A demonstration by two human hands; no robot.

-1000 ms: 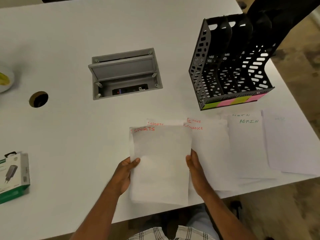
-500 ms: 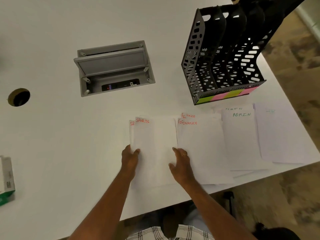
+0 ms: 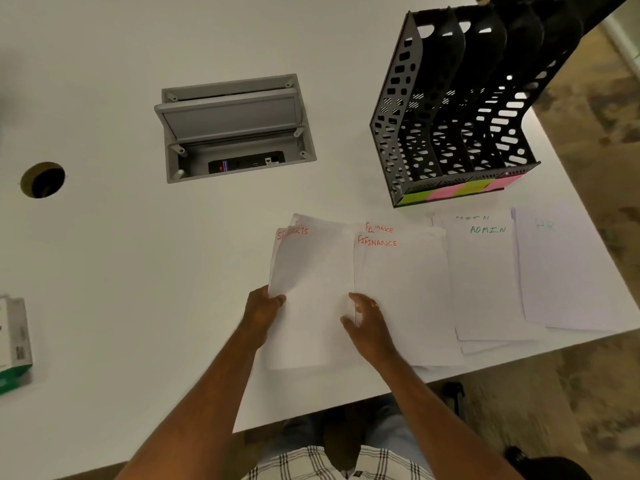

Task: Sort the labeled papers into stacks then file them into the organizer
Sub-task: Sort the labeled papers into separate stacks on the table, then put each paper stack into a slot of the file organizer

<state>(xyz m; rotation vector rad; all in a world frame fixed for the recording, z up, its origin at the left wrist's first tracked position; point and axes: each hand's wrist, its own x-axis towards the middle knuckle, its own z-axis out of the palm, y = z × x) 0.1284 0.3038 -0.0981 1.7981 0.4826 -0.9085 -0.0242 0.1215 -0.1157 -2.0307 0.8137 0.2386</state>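
Note:
Four stacks of white paper lie in a row near the table's front edge. The SPORTS stack (image 3: 311,271), lettered in red, is the leftmost. My left hand (image 3: 261,311) grips its left edge, and my right hand (image 3: 367,322) presses on its right edge. Beside it lie the FINANCE stack (image 3: 401,289), the ADMIN stack (image 3: 485,282) in green lettering, and a stack with a faint HR label (image 3: 561,268). The black mesh organizer (image 3: 391,129) stands behind the stacks at the right, with green and pink sticky labels along its front.
An open grey cable box (image 3: 235,129) is sunk into the white table (image 3: 121,271) behind the papers. A round cable hole (image 3: 42,180) sits at the left. A green and white product box (image 3: 15,344) lies at the left edge. The table's right edge runs close past the HR stack.
The SPORTS sheets I held up a second ago now lie on the SPORTS stack, and both hands have shifted to the stack's edges. The view has turned slightly left.

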